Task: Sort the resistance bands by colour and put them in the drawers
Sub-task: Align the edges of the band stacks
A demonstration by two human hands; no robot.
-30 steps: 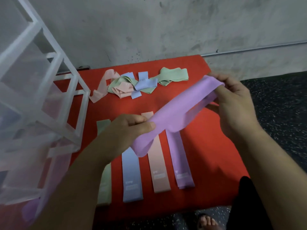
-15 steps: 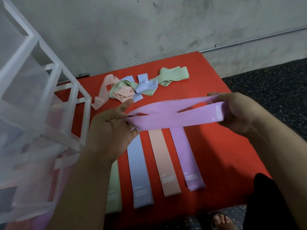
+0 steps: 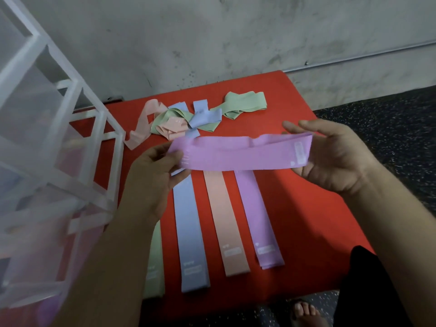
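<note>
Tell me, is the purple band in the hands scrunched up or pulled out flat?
Pulled out flat: the purple band runs straight between the left hand and the right hand, which hold its ends.

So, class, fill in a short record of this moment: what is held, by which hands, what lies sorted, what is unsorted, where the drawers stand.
Held: purple band, spread flat between both hands
Left hand: pinches its left end
Right hand: holds its right end
Laid out: green strip, blue strip, peach strip, purple strip, side by side
Unsorted: tangled pile of green, blue, peach bands, behind
Drawers: translucent drawer unit, at left
Surface: red mat
</note>
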